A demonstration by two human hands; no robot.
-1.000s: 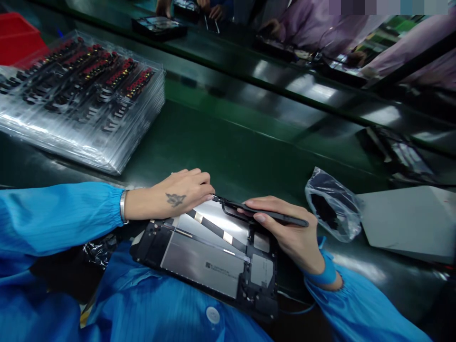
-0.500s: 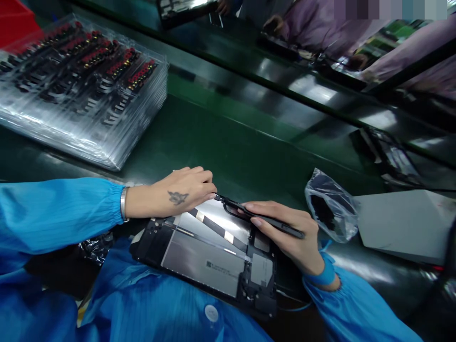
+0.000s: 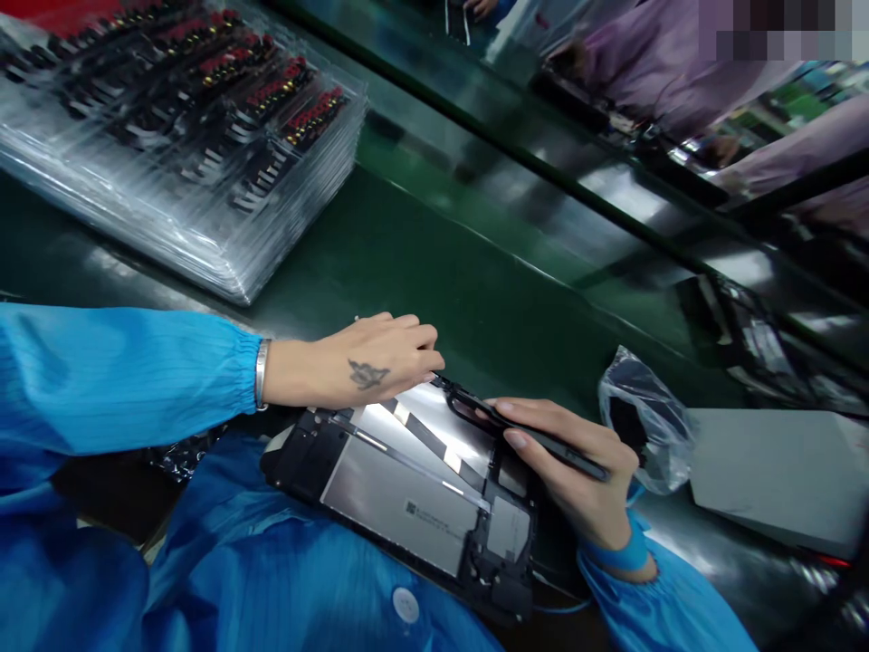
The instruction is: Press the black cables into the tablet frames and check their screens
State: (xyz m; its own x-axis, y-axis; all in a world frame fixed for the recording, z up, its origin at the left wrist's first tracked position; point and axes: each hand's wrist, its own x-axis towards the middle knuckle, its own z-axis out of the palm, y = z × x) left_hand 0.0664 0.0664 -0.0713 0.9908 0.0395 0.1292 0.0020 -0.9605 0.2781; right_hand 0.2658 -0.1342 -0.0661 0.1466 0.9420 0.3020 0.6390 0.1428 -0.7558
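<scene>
An opened tablet (image 3: 400,507) lies tilted against the front of my blue smock, its silver battery panels, dark ribbon strip and black frame exposed. My left hand (image 3: 380,362) rests over its far edge with fingers curled and pinched there; what the fingertips hold is hidden. Black tweezers (image 3: 557,451) lie slantwise in my right hand (image 3: 577,457), gripped between thumb and fingers. Their tips point left along the tablet's far edge and come close to my left fingertips.
Stacked clear plastic trays (image 3: 224,235) with small black, red and gold parts stand at the left. To the right are a clear plastic bag (image 3: 648,426) with something dark inside and a pale grey box (image 3: 774,475). Co-workers in pink sleeves (image 3: 652,63) sit across the bench.
My view has shifted, so the trays, tablet and both hands sit farther right in the picture. Both hands keep the same hold, with little visible movement against the tablet.
</scene>
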